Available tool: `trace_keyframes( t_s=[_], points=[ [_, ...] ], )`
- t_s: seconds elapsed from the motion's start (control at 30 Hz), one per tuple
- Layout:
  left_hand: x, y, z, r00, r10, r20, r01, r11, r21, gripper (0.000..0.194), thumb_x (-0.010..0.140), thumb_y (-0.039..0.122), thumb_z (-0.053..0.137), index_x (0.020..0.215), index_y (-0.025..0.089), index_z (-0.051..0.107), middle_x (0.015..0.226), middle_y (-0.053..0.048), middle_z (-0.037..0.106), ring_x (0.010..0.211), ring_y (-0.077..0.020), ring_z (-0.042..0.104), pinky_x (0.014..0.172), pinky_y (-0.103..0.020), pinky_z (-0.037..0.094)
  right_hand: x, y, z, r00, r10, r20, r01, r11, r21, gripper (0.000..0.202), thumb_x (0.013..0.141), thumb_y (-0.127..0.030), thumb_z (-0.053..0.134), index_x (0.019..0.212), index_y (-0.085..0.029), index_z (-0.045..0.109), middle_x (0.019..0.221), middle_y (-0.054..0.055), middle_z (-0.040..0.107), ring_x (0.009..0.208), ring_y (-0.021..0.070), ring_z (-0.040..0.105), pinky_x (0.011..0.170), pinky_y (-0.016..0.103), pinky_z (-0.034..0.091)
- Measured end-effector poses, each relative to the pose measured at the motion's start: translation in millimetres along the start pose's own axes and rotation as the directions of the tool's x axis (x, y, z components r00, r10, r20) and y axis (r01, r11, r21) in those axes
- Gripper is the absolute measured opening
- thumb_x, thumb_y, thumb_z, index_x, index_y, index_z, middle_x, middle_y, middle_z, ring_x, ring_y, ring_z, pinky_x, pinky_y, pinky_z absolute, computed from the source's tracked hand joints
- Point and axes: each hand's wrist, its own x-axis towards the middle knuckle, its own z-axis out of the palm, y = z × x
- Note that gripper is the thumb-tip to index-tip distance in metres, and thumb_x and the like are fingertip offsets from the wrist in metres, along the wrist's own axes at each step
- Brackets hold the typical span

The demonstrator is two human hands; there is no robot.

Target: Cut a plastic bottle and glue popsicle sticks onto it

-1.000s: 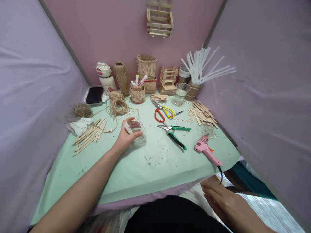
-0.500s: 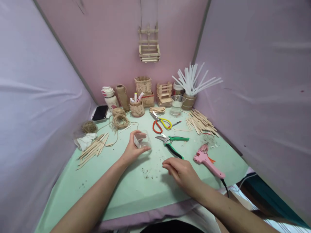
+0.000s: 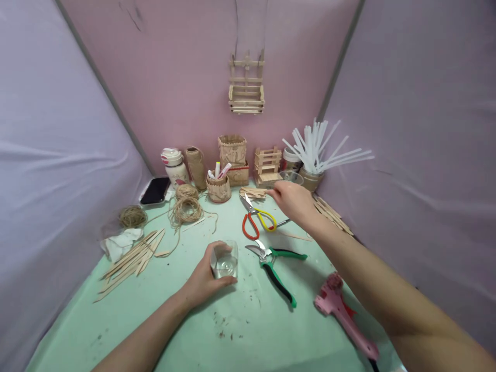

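Note:
My left hand (image 3: 207, 274) is wrapped round a small clear plastic cup (image 3: 228, 262) above the front middle of the table. My right hand (image 3: 292, 199) is stretched to the back, its fingers drawn together; whether they hold anything is hidden. Its fingertips are by the right end of a small bundle of flat wooden sticks (image 3: 250, 192). Behind that hand shows the rim of a clear plastic tub (image 3: 291, 177), mostly hidden. Between my hands lie scissors (image 3: 256, 219) with a red and a yellow handle. Green-handled pruning shears (image 3: 273, 263) lie open right of the cup.
A pink glue gun (image 3: 343, 310) lies under my right forearm. Wooden sticks (image 3: 134, 258), twine coils (image 3: 186, 209) and a phone (image 3: 155, 191) are on the left. Along the back stand a bottle (image 3: 175, 168), a pen holder (image 3: 218, 189) and a jar of white sticks (image 3: 312, 178).
My right hand has moved from the table's front to the back, by the stick bundle and tub. My left hand still holds the cup, now turned differently. The view has shifted.

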Motion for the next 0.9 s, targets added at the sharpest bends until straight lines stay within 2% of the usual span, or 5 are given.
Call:
trace_keyframes(
  t_s=[0.13,0.27,0.5,0.7,0.9],
  points=[
    [-0.5,-4.8,-2.8,1.0,-0.022,0.018,0.022,0.999,0.026,0.07,0.063,0.029,0.085,0.123,0.026,0.049,0.129,-0.011,0.058,0.125,-0.0316,0.056,0.105,-0.045,0.045,58.4,2.1,43.9,0.928,-0.259,0.266,0.304,0.942,-0.143,0.02,0.087,-0.022,0.067,0.106,-0.015,0.065,0.112,0.014,0.068,0.105,0.0257,0.061,0.076,0.028,0.039],
    [-1.0,-10.8,-4.1,0.999,-0.029,0.015,0.028,0.999,0.044,0.069,0.064,0.033,0.085,0.125,0.026,0.052,0.131,-0.011,0.058,0.126,-0.0335,0.055,0.105,-0.047,0.046,70.2,23.9,47.4,0.912,-0.235,0.336,0.277,0.958,-0.081,0.022,0.091,-0.019,0.059,0.111,-0.015,0.065,0.112,0.013,0.069,0.103,0.0226,0.063,0.078,0.027,0.04],
    [1.1,-25.3,-3.3,1.0,-0.017,-0.008,0.018,0.998,0.055,0.068,0.068,0.035,0.083,0.127,0.029,0.051,0.133,-0.011,0.059,0.126,-0.034,0.055,0.105,-0.05,0.046,29.2,89.5,4.6,0.845,0.136,0.517,-0.001,0.967,-0.253,0.03,0.093,-0.039,0.058,0.096,-0.015,0.075,0.102,0.018,0.074,0.094,0.0267,0.069,0.072,0.029,0.045],
    [4.2,-20.4,-0.3,0.999,0.049,-0.022,-0.048,0.996,0.079,0.064,0.07,0.038,0.082,0.124,0.027,0.049,0.128,-0.012,0.06,0.121,-0.0327,0.059,0.102,-0.051,0.047,-27.8,116.7,24.4,0.733,0.29,0.615,-0.113,0.944,-0.311,0.017,0.081,-0.022,0.067,0.077,-0.009,0.077,0.076,0.017,0.075,0.076,0.0226,0.07,0.067,0.027,0.046],
    [6.9,-12.3,2.3,0.997,0.075,-0.026,-0.074,0.997,0.034,0.065,0.066,0.039,0.084,0.118,0.024,0.048,0.125,-0.012,0.062,0.12,-0.0312,0.06,0.104,-0.052,0.045,-46.7,107.6,37.3,0.759,0.408,0.507,-0.25,0.902,-0.351,0.016,0.074,-0.013,0.068,0.083,-0.003,0.077,0.078,0.02,0.074,0.076,0.023,0.069,0.063,0.027,0.044]
  ],
)
